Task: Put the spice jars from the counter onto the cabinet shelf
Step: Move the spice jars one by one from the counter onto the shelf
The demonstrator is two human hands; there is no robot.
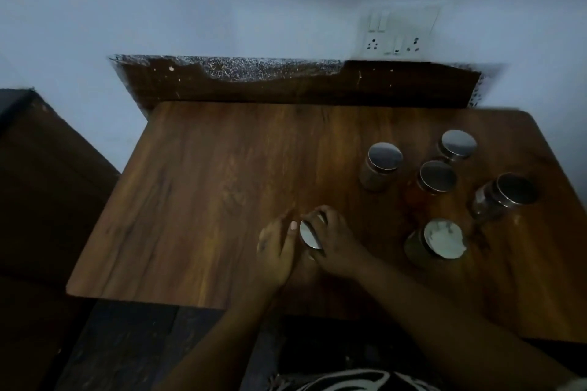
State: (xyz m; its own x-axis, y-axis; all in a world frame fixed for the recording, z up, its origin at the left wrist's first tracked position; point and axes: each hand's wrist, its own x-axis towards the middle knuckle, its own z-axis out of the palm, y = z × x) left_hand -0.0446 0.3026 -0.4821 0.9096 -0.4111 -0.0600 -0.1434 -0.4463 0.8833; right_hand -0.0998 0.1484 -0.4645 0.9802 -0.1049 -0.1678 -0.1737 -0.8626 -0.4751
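A small glass spice jar with a round shiny metal lid [308,234] sits between both hands near the front middle of the brown wood-grain counter top [206,194], its body mostly hidden. The right hand [333,243] curls its fingers over the lid and far side of the jar, gripping it; the left hand [275,251] lies against the jar's left side with its fingers fairly straight and its thumb resting by the lid rim. Five more metal-lidded glass jars stand apart from one another on the right half of the counter: the nearest [436,243] just right of the right wrist, one [505,195] close to the right edge, one [436,177] in the middle, and two farther back [381,165] [457,144]. The left half of the counter is bare wood out to its rounded front-left corner. Behind the counter runs a dark worn ledge [286,86] against the pale wall, with a white socket plate [398,32] above its right part. A dark cabinet [47,174] stands off the left edge.
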